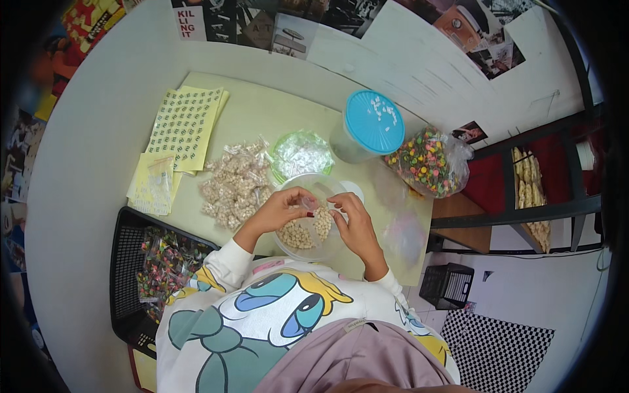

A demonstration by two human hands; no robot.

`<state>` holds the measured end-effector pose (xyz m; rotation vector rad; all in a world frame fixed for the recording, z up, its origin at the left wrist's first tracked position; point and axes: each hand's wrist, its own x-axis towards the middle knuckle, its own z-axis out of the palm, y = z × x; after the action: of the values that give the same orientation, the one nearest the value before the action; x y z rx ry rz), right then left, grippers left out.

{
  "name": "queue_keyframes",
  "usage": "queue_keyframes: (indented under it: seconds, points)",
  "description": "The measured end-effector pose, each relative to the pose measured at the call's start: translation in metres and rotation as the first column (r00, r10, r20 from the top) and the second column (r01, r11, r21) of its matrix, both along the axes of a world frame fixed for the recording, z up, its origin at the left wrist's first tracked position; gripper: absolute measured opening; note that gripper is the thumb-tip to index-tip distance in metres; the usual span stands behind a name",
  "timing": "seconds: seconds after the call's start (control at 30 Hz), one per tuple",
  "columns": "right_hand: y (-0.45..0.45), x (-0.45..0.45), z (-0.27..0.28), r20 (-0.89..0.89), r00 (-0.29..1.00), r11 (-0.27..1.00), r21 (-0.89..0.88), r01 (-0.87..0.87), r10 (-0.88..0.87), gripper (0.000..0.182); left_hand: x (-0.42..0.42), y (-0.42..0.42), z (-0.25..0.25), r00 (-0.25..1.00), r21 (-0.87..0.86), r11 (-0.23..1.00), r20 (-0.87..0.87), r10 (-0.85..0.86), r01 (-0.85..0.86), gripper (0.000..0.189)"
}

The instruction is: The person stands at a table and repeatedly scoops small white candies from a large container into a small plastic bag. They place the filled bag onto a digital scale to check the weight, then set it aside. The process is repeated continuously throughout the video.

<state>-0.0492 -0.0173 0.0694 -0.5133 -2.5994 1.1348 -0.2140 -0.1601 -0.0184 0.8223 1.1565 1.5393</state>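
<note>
My left hand (279,211) pinches a small clear plastic bag (309,202) between thumb and fingers. Below it stands a round clear plastic tub (284,249), holding small pale round snack balls (295,235). More of these balls (323,223) show just under the bag; whether they are inside clear plastic or loose is hard to make out. Close by on the right, my right hand (355,227) is over the tub with fingers curved and fingertips beside the bag. I cannot tell if those fingertips grip its edge.
Filled snack bags (236,184) lie left of the tub, label sheets (184,127) farther back. Behind are a green dish of clear bags (300,154), a blue-lidded container (373,120) and a bag of colourful snacks (430,162). A black basket (123,275) stands at left.
</note>
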Motion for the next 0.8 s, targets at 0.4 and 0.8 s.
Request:
queue_keyframes:
  seconds: [0.4,0.8]
  points:
    - [-0.013,-0.003,-0.082,0.688,0.690,0.926,0.072,-0.372,0.223,0.036,0.013,0.015,0.010,0.826,-0.020,0.962,-0.517,0.224,-0.273,0.038]
    - [-0.006,-0.012,-0.056,0.298,0.947,0.969,0.243,0.047,-0.120,0.020,0.013,0.010,0.012,0.843,0.024,0.954,-0.463,0.275,-0.298,0.041]
